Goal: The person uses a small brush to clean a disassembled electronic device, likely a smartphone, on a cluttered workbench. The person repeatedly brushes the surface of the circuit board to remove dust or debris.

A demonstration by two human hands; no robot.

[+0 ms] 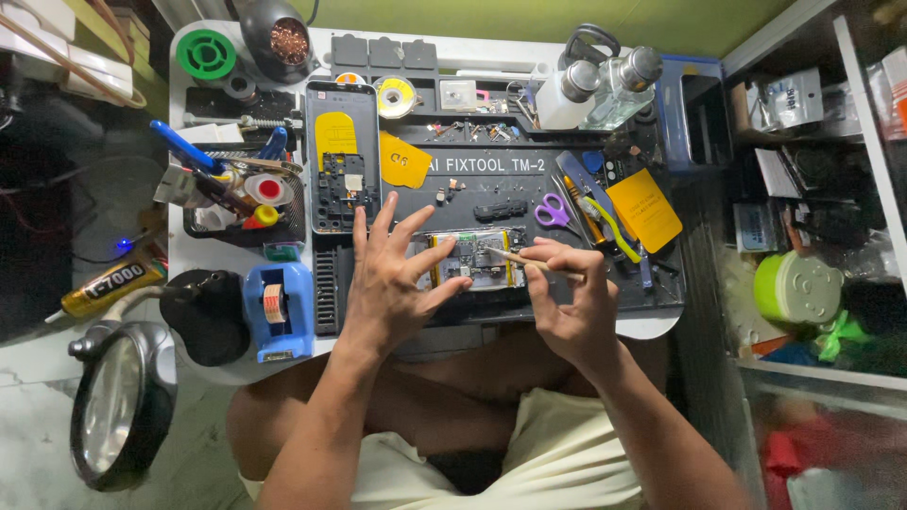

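- Our left hand point(392, 283) lies spread, fingers open, steadying the left end of the opened phone point(472, 260); its grip closes on nothing.
- Our right hand point(567, 297) pinches a thin wooden stick point(524, 260), its tip touching the phone's board.
- The phone lies flat on the dark mat point(510, 175) at the near middle of the desk point(652, 326).
- Purple scissors point(553, 212) sit just beyond our right hand; a blue tape dispenser point(277, 312) stands left of our left hand.
- A second phone frame point(342, 170) lies farther left.
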